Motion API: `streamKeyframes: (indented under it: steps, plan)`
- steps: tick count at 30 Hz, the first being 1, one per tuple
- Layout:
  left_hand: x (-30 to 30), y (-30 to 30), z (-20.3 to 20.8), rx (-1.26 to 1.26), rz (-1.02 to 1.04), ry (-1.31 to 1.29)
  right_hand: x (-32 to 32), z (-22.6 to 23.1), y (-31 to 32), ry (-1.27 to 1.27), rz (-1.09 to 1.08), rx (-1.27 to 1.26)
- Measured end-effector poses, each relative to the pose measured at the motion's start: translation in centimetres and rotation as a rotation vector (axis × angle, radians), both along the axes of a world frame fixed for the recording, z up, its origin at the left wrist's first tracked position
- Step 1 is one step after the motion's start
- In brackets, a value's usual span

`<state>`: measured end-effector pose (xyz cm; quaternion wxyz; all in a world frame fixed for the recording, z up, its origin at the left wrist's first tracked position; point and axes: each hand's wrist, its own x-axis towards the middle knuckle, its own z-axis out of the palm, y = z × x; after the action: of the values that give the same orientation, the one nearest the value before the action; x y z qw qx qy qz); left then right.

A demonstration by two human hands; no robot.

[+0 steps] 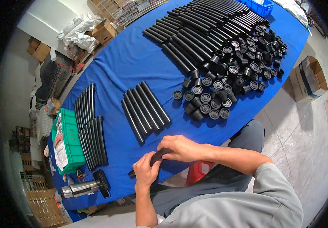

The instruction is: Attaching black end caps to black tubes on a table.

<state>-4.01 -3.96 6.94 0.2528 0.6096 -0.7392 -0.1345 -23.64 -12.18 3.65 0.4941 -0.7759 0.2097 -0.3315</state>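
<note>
Both of my hands grip one black plastic tube point(158, 156) just above the near edge of the blue table point(126, 57). My left hand point(145, 171) wraps the tube's lower end. My right hand point(182, 148) covers its upper end, so that end is hidden. A short row of several black tubes point(145, 110) lies just beyond my hands. A heap of black round end caps point(225, 79) sits farther right, and a long row of black tubes point(202, 30) stretches across the far side.
Thin black rods point(90, 125) lie at the left beside a green bin point(69, 142) holding a printed bag. A metal tool with a black head point(86, 187) rests near the front left corner. A blue bin point(259, 7), cardboard boxes point(306, 78) and a red stool point(198, 171) surround the table.
</note>
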Motion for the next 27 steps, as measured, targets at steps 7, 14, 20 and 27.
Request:
streamKeyframes:
  steps: [7,14,20,27]
  plan:
    - [-0.1,0.2,0.1,0.066,0.062,-0.013,-0.7,1.1,-0.8,0.059,0.081,0.021]
    - [0.0,0.2,-0.5,0.024,0.045,-0.038,-0.5,0.9,-0.9,0.052,0.065,0.121]
    - [0.5,-0.1,0.7,0.041,0.005,-0.111,-0.3,0.7,-0.6,-0.059,-0.006,0.012]
    - [0.5,0.6,-1.2,-0.080,0.091,-0.055,-0.1,0.3,-0.3,0.052,-0.044,0.089]
